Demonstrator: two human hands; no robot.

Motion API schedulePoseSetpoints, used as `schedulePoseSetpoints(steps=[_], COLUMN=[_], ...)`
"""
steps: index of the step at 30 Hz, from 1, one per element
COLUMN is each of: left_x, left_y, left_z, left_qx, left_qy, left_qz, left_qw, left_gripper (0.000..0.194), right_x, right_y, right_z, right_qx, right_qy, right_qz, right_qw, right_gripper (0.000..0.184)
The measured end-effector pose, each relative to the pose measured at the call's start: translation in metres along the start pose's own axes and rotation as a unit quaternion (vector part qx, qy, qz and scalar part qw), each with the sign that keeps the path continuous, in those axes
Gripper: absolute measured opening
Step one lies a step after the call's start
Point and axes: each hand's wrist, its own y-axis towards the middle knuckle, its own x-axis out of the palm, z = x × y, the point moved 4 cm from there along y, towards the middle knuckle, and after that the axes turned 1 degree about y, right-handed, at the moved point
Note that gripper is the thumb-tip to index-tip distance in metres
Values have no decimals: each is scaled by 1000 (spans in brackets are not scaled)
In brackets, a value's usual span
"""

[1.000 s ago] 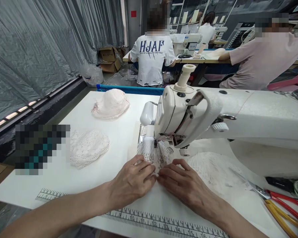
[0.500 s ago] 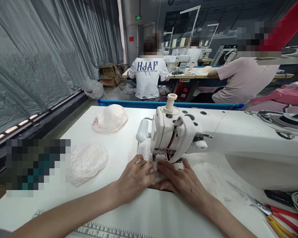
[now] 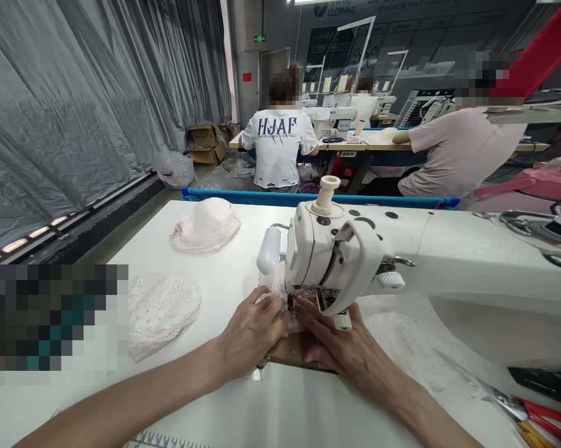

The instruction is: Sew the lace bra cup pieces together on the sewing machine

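A strip of white lace fabric (image 3: 274,281) lies under the needle area of a white sewing machine (image 3: 308,249). My left hand (image 3: 254,330) is on the left of the needle, its curled fingers pressed together on the lace. On the other side, my right hand (image 3: 343,342) reaches under the machine head with its fingertips on the lace close to the presser foot. The machine head partly hides these fingers. A brown plate (image 3: 289,350) shows between the hands. More sheer white lace (image 3: 411,348) lies right of my right hand.
On the white table lie a padded lace cup (image 3: 208,225) and a flat lace piece (image 3: 165,311). Red-handled scissors (image 3: 509,401) and a dark object (image 3: 535,382) are at right. A printed ruler scale (image 3: 163,440) marks the front. Several people sit at machines beyond.
The lace between my hands has drawn in toward the needle, exposing more of the brown plate. Both hands stay near the needle. The camera view has shifted slightly.
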Motion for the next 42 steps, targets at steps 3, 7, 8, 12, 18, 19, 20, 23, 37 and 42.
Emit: schedulePoseSetpoints(steps=[3, 7, 8, 12, 18, 19, 20, 23, 37, 42], left_x=[-5, -6, -6, -7, -2, -1, 0, 2, -3, -39], left_y=[-1, -2, -2, -3, -5, -5, -6, -6, -33, -32], left_z=[9, 15, 16, 18, 18, 17, 16, 14, 42, 37], left_qx=[27, 28, 26, 20, 7, 3, -2, -15, -102, -145], left_qy=[17, 31, 36, 45, 46, 50, 53, 59, 74, -48], left_qz=[23, 11, 10, 19, 5, 5, 6, 8, -95, -166], left_qw=[999, 999, 999, 999, 999, 999, 999, 998, 987, 974], left_gripper=[12, 18, 18, 16, 18, 18, 17, 18, 45, 18], right_x=[-4, -9, -8, -5, -3, -3, -3, -1, -7, 6], right_y=[-2, -4, -5, -7, -9, -9, -9, -10, -7, -10], right_z=[-6, -9, -9, -7, -5, -4, -4, -1, -1, -18], right_qx=[-16, -6, 0, 11, 10, 12, 13, 18, 120, 140], right_qy=[16, 30, 30, 31, 32, 29, 25, 13, -17, 53], right_qz=[-10, 15, 19, 15, 20, 29, 37, 46, 36, -6], right_qw=[1000, 999, 999, 999, 999, 999, 999, 999, 992, 989], right_gripper=[39, 37, 37, 39, 39, 40, 41, 46, 49, 44])
